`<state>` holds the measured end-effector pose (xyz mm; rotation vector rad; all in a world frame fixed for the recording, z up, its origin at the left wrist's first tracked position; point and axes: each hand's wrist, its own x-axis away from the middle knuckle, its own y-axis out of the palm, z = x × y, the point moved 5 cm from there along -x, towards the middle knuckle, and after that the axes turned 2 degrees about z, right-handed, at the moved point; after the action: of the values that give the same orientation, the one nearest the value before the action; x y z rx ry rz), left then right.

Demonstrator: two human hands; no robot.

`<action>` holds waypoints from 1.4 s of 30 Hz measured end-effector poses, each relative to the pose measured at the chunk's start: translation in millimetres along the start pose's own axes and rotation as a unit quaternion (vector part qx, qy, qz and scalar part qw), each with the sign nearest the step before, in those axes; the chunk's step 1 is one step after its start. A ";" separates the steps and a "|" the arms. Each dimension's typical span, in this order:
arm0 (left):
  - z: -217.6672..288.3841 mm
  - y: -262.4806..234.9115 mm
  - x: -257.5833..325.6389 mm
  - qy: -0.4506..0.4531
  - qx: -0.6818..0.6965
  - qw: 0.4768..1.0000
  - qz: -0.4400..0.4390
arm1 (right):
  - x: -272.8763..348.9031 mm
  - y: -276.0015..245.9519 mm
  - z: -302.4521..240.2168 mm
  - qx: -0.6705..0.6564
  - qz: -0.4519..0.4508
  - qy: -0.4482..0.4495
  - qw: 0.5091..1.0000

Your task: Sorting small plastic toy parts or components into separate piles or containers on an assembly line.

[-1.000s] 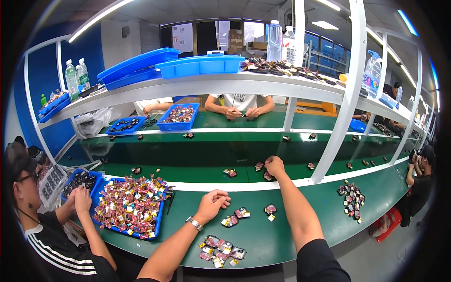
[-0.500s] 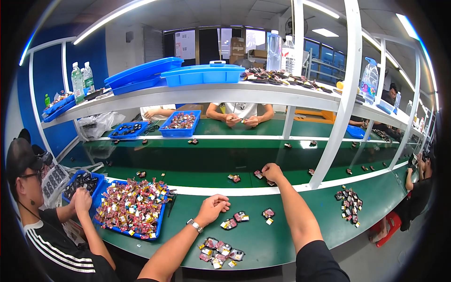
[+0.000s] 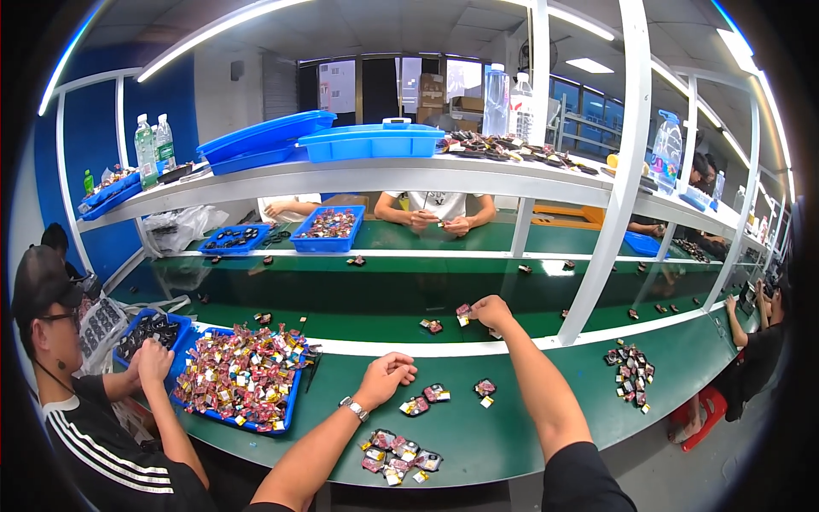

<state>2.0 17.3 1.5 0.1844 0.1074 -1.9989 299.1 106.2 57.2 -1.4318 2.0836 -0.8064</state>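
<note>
Head view: your right hand (image 3: 492, 311) has pushed further out over the past second and now reaches the moving green belt (image 3: 375, 294), fingers pinched on a small packet (image 3: 464, 312). Judged from that, one piece is being set down or picked up there. Your left hand (image 3: 386, 375) rests loosely curled and empty on the counter (image 3: 546, 418), beside three loose packets (image 3: 435, 395); a small pile (image 3: 397, 450) lies nearer you. A blue tray of wrapped pieces (image 3: 239, 375) sits left, where a co-worker's hand (image 3: 153, 358) works. White shelving, blue bins (image 3: 371, 141) overhead.
</note>
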 end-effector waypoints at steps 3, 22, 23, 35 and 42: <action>6.1 6.1 -2.8 0.002 0.029 1.000 0.003 | 25.6 21.0 2.0 -0.161 -0.117 -0.030 0.980; 21.6 10.9 8.7 -0.080 0.207 0.973 -0.056 | 193.7 37.0 -82.6 0.003 0.081 -0.490 0.868; 21.6 9.4 9.3 -0.083 0.206 0.973 -0.056 | 192.8 36.7 -83.0 0.001 0.080 -0.488 0.869; 16.1 14.9 9.3 -0.097 0.137 0.984 -0.064 | 183.0 42.5 -70.3 -0.046 -0.033 -0.477 0.877; 18.7 15.6 9.5 -0.080 0.132 0.982 -0.110 | 180.6 45.5 -66.6 -0.069 -0.028 -0.411 0.908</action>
<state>10.7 -0.7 18.2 0.1878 -0.2517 -2.2370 163.6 -37.9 61.7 -1.5435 1.4545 -0.0161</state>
